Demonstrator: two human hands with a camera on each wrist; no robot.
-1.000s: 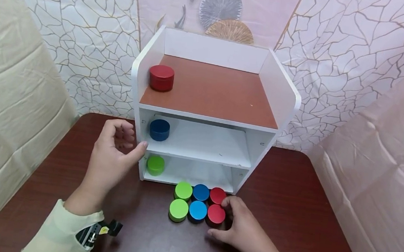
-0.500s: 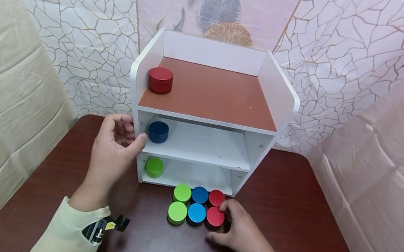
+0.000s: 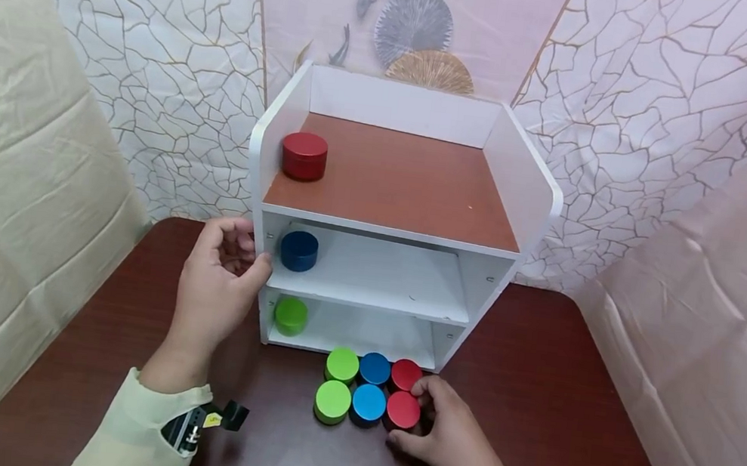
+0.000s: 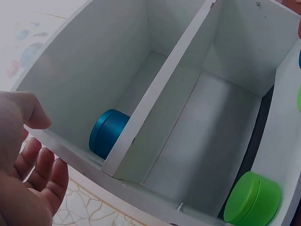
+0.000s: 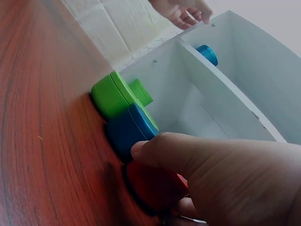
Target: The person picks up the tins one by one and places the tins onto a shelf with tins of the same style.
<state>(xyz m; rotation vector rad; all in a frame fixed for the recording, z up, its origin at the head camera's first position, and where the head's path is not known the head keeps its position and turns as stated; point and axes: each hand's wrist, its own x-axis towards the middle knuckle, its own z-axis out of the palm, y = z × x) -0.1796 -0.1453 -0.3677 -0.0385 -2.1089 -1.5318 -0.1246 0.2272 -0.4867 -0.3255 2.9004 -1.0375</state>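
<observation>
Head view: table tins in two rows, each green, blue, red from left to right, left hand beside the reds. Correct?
One slip: the right hand is beside the red tins, as the head view shows. The two rows are correct: green tins, blue tins, red from left to right.

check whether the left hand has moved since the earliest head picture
Yes, slightly: in the head view, the left hand sits a little higher beside the white shelf unit.

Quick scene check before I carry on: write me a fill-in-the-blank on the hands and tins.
1. In the head view, the left hand is at the cabinet on its ____ side.
2. The right hand's nearest tin is ____.
3. The middle-shelf tin is ____.
4. The bottom-shelf tin is ____.

Missing: left; red; blue; green.
</observation>
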